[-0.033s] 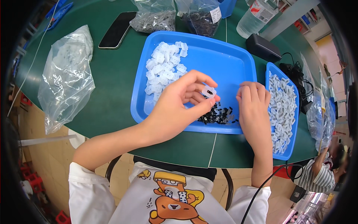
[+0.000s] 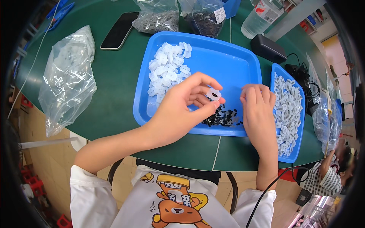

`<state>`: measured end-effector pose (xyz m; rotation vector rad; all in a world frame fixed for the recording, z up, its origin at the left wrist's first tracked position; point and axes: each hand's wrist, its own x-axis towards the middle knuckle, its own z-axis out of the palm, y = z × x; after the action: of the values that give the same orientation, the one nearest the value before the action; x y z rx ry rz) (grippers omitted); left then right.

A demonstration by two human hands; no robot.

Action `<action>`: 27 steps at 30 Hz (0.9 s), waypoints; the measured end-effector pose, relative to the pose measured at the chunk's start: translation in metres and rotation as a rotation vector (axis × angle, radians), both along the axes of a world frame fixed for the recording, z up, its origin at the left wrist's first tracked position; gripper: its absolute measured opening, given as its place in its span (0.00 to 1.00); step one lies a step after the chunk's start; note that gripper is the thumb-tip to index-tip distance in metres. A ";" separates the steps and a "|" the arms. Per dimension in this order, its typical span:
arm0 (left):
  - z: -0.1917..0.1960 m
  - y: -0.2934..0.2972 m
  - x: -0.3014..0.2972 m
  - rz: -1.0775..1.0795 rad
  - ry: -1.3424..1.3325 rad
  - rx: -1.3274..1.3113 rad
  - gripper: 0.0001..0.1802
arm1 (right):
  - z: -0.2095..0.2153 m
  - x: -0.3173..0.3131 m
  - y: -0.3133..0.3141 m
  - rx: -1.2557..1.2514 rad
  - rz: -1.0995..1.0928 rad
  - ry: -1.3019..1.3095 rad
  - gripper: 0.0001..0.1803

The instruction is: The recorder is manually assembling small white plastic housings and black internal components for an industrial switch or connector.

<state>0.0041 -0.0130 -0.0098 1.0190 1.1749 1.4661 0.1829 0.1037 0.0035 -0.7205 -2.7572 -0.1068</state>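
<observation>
My left hand is over the large blue tray, pinching a small translucent white plastic piece with a black part in its middle. At the tray's right edge is my right hand, fingers curled down and pressed together; what they hold, if anything, is hidden. A heap of similar translucent white pieces lies in the tray's left part. Small black parts are scattered in its near part, below my left fingers.
Right of my right hand stands a narrower blue tray full of small whitish pieces. A clear plastic bag, a phone, bags of parts, a water bottle and a black box surround the trays. A cable crosses near my right forearm.
My right hand has shifted very slightly; otherwise both hands and the held plastic piece look the same.
</observation>
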 end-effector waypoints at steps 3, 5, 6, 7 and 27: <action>0.006 0.000 -0.002 -0.055 0.045 -0.037 0.16 | 0.009 -0.003 -0.007 -0.309 -0.001 0.128 0.08; 0.006 0.000 -0.002 -0.071 0.070 -0.023 0.17 | 0.010 -0.003 -0.011 -0.680 -0.020 0.309 0.06; 0.005 -0.001 -0.002 -0.063 0.086 -0.001 0.16 | 0.010 -0.002 -0.012 -0.816 0.019 0.365 0.06; 0.004 -0.001 -0.002 -0.055 0.101 0.021 0.16 | 0.010 -0.001 -0.014 -0.953 0.060 0.420 0.06; 0.006 -0.005 -0.001 -0.058 0.166 0.085 0.19 | 0.017 0.006 -0.015 -1.323 0.215 0.610 0.07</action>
<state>0.0036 -0.0184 -0.0042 1.2429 1.1968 1.4177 0.1890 0.0887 0.0202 -0.5205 -1.9728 1.7470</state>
